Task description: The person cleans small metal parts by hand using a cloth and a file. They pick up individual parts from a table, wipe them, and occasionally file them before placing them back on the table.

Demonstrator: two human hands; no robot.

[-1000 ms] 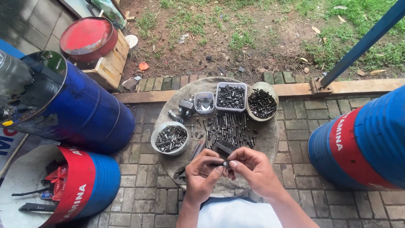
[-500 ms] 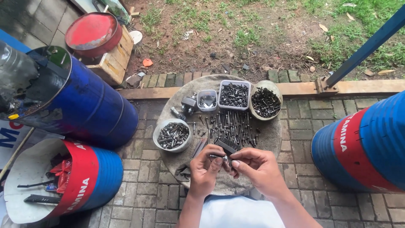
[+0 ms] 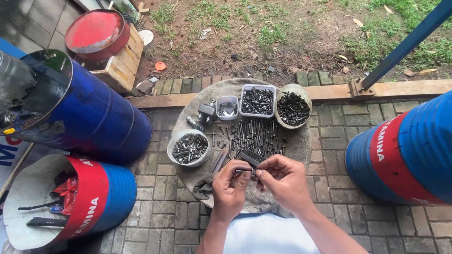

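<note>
1. Pinching a small bolt [image 3: 246, 172] between them, the left hand [image 3: 229, 189] and right hand [image 3: 283, 181] meet low over the round counter [image 3: 301, 146]; the left fingers [image 3: 237, 173] are closed narrow on one end, the right fingers [image 3: 262, 168] closed on the other.
2. Just beyond the fingers lies a small black wire brush [image 3: 249, 157], and past it a loose spread of bolts [image 3: 254, 136].
3. Further out from the fingertips stand a square tub of screws [image 3: 257, 100], a smaller clear tub [image 3: 228, 107] and a round bowl of dark fasteners [image 3: 293, 109]; off to the left of the left fingers sits a metal bowl of bolts [image 3: 189, 147].
4. Blue and red drums [image 3: 405, 155] flank both sides.
5. Risk, as I judge it: the bolt is tiny and gripped only at the tips, so a slip could drop it into the loose pile, or off the edge onto the brick paving [image 3: 329, 202].
</note>
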